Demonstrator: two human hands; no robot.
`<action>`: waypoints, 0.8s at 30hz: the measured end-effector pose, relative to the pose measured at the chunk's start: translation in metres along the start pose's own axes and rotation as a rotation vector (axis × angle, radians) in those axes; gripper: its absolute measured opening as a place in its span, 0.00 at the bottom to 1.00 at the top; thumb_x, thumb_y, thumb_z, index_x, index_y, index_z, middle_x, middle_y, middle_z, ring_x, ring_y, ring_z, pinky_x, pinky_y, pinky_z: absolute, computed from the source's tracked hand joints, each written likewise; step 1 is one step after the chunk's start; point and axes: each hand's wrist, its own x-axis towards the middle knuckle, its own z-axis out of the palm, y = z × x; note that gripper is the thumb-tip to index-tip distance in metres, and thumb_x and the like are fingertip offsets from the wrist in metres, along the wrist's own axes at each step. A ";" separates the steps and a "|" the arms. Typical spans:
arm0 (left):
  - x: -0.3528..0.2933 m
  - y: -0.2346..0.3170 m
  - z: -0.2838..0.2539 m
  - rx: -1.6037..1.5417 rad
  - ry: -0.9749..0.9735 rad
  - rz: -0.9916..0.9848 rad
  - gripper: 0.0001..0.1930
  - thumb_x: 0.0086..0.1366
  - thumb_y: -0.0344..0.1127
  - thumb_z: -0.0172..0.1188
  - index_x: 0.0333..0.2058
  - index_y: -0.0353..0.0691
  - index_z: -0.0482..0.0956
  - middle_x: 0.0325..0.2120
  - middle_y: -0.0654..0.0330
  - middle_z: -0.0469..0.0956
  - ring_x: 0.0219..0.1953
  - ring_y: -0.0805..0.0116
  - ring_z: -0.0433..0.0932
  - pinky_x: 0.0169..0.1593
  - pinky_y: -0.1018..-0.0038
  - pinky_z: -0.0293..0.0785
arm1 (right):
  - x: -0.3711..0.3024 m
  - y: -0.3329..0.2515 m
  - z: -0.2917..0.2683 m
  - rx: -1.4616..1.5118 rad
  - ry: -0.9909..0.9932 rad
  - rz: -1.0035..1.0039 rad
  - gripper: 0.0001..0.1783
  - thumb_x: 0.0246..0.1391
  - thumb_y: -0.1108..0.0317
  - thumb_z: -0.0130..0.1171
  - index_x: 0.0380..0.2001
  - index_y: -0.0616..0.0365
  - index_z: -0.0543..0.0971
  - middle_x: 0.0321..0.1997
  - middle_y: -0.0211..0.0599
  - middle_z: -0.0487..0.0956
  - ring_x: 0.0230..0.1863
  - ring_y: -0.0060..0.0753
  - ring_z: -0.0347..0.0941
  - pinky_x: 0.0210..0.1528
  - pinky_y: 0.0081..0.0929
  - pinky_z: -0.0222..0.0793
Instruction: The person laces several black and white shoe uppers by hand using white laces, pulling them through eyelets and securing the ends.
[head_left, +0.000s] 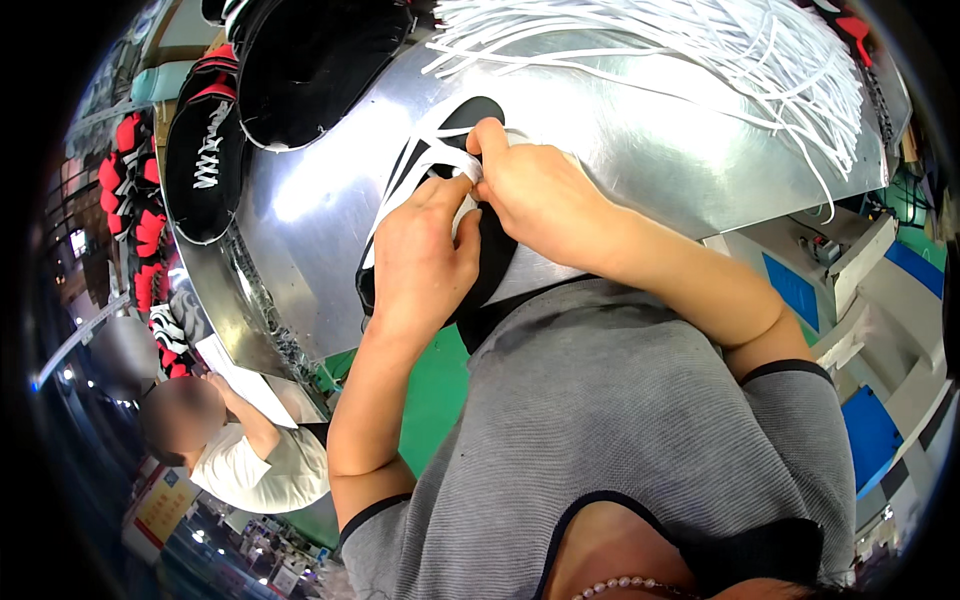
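**Shoe by near edge: lace slip + skid risk**

Black-and-white shoe [480, 112] lies on metal desk [310, 200], approx ctr, toe pointing away. R hand [545, 190] grip: thumb + finger nearly closed w/ white lace [450, 157] btwn. L hand [428, 240] grip: fingertips at same lace, thumb apart; tips partly hidden, so can't say if it's pinching.

Risks (my read): lace may slip if L isn't really pinching; may twist if pulls are uneven. Fingers crowd one spot, so could block each other. Shoe could skid: metal looks slick, no visible brace on the sole. Wide R sweep might drag lace heap [720, 60]; stray strand [831, 207] hangs at R edge, easy to snag.

Edges/room: near edge runs just beside heel end + grey shirt [640, 400], so little slack backward. L: shiny metal, then large black shoe [310, 80] + laced black shoe [185, 150]. R: metal strip btwn R hand & heap. Co-worker [265, 465] well apart, lower L.
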 end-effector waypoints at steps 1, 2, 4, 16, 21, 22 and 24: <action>0.000 -0.001 0.000 0.023 0.017 0.047 0.13 0.57 0.22 0.61 0.42 0.36 0.79 0.29 0.51 0.78 0.29 0.50 0.78 0.34 0.62 0.73 | -0.001 -0.002 -0.002 -0.005 -0.024 0.020 0.17 0.59 0.67 0.58 0.47 0.63 0.66 0.29 0.55 0.79 0.32 0.59 0.77 0.36 0.46 0.72; -0.004 -0.005 0.000 0.047 0.034 0.082 0.13 0.57 0.21 0.60 0.42 0.35 0.80 0.29 0.52 0.78 0.29 0.53 0.78 0.34 0.64 0.73 | -0.006 -0.003 -0.004 -0.013 -0.025 -0.003 0.16 0.60 0.67 0.58 0.47 0.63 0.67 0.29 0.53 0.79 0.32 0.56 0.78 0.36 0.44 0.72; -0.015 -0.010 -0.005 0.121 0.082 0.159 0.13 0.57 0.20 0.59 0.42 0.36 0.80 0.29 0.54 0.79 0.28 0.56 0.79 0.34 0.65 0.74 | -0.023 0.001 -0.021 -0.031 -0.028 -0.058 0.15 0.62 0.66 0.57 0.46 0.63 0.69 0.29 0.51 0.80 0.31 0.49 0.80 0.35 0.42 0.73; -0.026 -0.043 -0.039 -0.792 -0.382 -0.381 0.21 0.73 0.49 0.52 0.52 0.37 0.79 0.51 0.58 0.79 0.53 0.69 0.74 0.60 0.73 0.64 | -0.002 0.012 -0.036 0.682 0.207 0.026 0.32 0.42 0.64 0.77 0.47 0.60 0.70 0.40 0.36 0.78 0.40 0.23 0.73 0.42 0.20 0.70; -0.006 -0.045 -0.034 -1.014 -0.501 -0.584 0.12 0.63 0.44 0.66 0.38 0.42 0.82 0.34 0.69 0.79 0.41 0.77 0.73 0.50 0.78 0.66 | -0.006 0.013 -0.034 0.445 0.168 0.014 0.29 0.43 0.63 0.77 0.44 0.59 0.71 0.35 0.33 0.79 0.37 0.21 0.73 0.40 0.19 0.69; -0.005 -0.047 -0.032 -1.014 -0.424 -0.592 0.08 0.62 0.39 0.67 0.35 0.42 0.82 0.30 0.68 0.78 0.35 0.76 0.74 0.44 0.79 0.68 | -0.004 0.011 -0.034 0.487 0.179 0.058 0.29 0.43 0.63 0.76 0.44 0.59 0.71 0.35 0.33 0.79 0.36 0.20 0.73 0.39 0.19 0.69; -0.006 -0.060 -0.021 -1.083 -0.184 -0.558 0.07 0.62 0.34 0.66 0.36 0.39 0.83 0.31 0.65 0.80 0.33 0.75 0.75 0.40 0.77 0.71 | -0.005 0.008 -0.032 0.574 0.206 0.160 0.29 0.44 0.62 0.76 0.44 0.60 0.72 0.35 0.33 0.79 0.34 0.20 0.73 0.37 0.19 0.68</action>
